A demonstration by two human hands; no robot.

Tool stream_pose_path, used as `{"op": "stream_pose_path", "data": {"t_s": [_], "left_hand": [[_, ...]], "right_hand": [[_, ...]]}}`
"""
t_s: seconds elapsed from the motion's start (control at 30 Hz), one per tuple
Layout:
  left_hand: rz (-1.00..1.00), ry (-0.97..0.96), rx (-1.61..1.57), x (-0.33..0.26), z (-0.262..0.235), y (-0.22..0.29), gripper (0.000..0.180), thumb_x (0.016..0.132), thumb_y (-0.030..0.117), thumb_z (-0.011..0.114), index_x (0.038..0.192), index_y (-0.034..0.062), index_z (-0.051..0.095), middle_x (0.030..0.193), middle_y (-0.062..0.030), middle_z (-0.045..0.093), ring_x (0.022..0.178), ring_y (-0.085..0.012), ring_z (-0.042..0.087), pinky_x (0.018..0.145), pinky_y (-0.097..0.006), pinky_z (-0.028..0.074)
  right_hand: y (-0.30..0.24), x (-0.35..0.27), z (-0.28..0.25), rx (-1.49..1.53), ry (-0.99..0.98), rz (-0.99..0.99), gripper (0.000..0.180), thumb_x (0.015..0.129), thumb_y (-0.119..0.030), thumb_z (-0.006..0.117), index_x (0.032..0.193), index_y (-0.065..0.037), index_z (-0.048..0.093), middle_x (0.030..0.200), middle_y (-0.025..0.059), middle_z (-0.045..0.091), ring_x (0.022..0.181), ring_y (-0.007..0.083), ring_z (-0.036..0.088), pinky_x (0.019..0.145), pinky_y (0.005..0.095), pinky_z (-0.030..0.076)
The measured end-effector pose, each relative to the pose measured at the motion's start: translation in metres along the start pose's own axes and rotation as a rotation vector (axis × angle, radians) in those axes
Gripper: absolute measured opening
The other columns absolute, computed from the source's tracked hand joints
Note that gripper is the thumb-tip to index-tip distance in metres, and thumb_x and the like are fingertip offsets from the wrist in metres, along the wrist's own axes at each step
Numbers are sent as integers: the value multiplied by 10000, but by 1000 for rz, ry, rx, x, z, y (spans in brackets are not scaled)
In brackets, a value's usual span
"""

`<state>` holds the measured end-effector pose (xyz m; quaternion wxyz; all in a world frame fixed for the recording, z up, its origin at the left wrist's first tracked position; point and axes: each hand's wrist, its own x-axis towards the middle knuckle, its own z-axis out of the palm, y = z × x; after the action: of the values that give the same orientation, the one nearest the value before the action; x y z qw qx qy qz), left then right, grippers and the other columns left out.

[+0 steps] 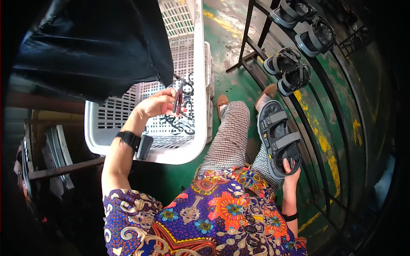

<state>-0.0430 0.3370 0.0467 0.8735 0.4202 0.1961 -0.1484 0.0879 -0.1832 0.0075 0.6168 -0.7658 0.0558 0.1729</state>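
Observation:
My left hand (159, 103) is raised over a white slatted plastic crate (188, 51) and pinches a thin dark strap piece (178, 99) between its fingers. More dark strap pieces (179, 124) lie on the crate's bottom. My right hand (291, 169) grips the heel end of a grey and black sandal (279, 137) with two straps, held sole-down beside my right knee. A black band sits on each wrist.
A black metal rack (273, 47) to my right carries several finished grey sandals (290, 68). The floor is green with worn yellow paint. Dark cloth (94, 42) hangs at upper left. Stacked grey soles (55, 153) stand at the left.

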Motion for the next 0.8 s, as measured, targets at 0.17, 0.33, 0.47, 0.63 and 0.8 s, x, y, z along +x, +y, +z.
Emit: {"op": "stream_pose_path", "data": {"t_s": [0.17, 0.33, 0.47, 0.63, 0.8], "left_hand": [[315, 47, -36, -38, 67, -9, 593, 758, 232, 743, 1250, 56, 462, 1211, -147, 535, 1119, -419, 560, 916, -555, 488], [431, -152, -284, -19, 135, -59, 467, 750, 217, 735, 1118, 45, 507, 1188, -170, 498, 1130, -384, 545, 978, -601, 414], [358, -228, -458, 21, 177, -110, 266, 799, 231, 691, 866, 69, 492, 1088, -171, 515, 1003, -324, 587, 936, -598, 452], [245, 50, 323, 44, 203, -129, 128, 924, 168, 555, 917, 40, 549, 977, -112, 585, 893, -206, 580, 752, -338, 471], [711, 197, 1633, 57, 230, -140, 248, 757, 54, 602, 1003, 32, 629, 1095, -106, 574, 971, -265, 540, 798, -378, 410]], "right_hand": [[6, 6, -1, -37, -28, -2, 411, 811, -130, 714, 1169, 20, 578, 1090, 56, 622, 990, 154, 571, 898, 273, 423], [0, 10, -3, -215, -94, -186, 457, 806, -148, 707, 1209, 13, 561, 1061, 68, 636, 950, 149, 602, 839, 274, 469], [-8, 8, -10, -246, -159, -347, 449, 770, -125, 725, 1185, -18, 590, 1008, 76, 625, 930, 167, 602, 865, 277, 444], [-22, -11, -19, -415, -148, -407, 448, 732, -104, 738, 1157, -32, 613, 947, 95, 613, 876, 202, 616, 801, 286, 464], [-36, -28, -24, -456, -193, -445, 469, 732, -104, 733, 1171, -8, 598, 924, 89, 592, 840, 181, 587, 776, 267, 456]]}}
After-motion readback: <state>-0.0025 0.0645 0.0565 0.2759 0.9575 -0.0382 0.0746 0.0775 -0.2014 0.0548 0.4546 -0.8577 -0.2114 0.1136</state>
